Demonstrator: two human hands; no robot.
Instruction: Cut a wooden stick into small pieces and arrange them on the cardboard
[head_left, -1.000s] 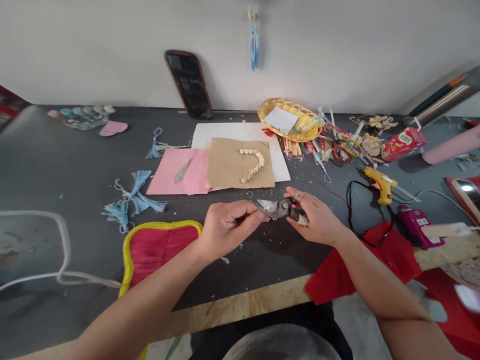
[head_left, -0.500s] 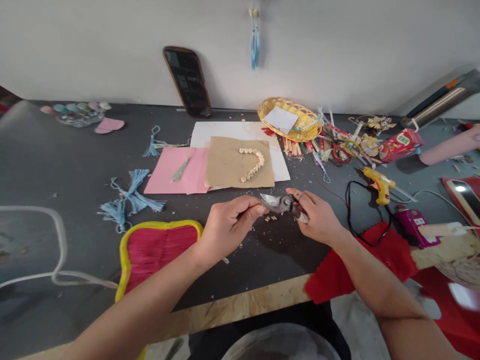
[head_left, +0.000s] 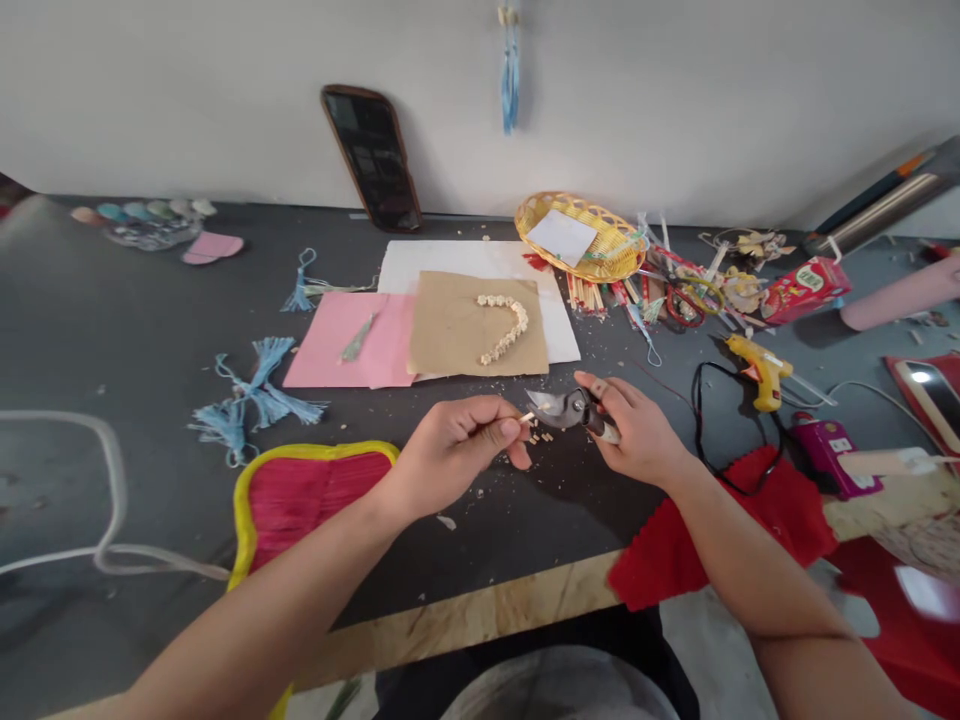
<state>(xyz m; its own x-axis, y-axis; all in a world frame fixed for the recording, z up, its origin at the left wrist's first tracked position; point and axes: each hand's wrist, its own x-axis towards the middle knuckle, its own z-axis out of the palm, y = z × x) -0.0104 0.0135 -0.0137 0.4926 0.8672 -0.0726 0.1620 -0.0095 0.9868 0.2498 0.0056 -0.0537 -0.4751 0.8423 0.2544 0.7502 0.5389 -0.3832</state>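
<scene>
Left hand (head_left: pixel 465 442) pinching thin stick (head_left: pixel 527 416) between closed fingers (head_left: pixel 510 430), stick's exposed end pointing right, toward shears. Right hand (head_left: pixel 637 428) gripping shears (head_left: pixel 576 406), fingers wrapping around handles; long axis running roughly left to right, blades pointing left and slightly away from person. Shears hovering above table (head_left: pixel 405 575), nearer person than brown paper (head_left: pixel 450 325). Small cut pieces (head_left: pixel 547 437) lying beneath blades. Curved row of pale beads (head_left: pixel 520 318) resting on brown paper.
</scene>
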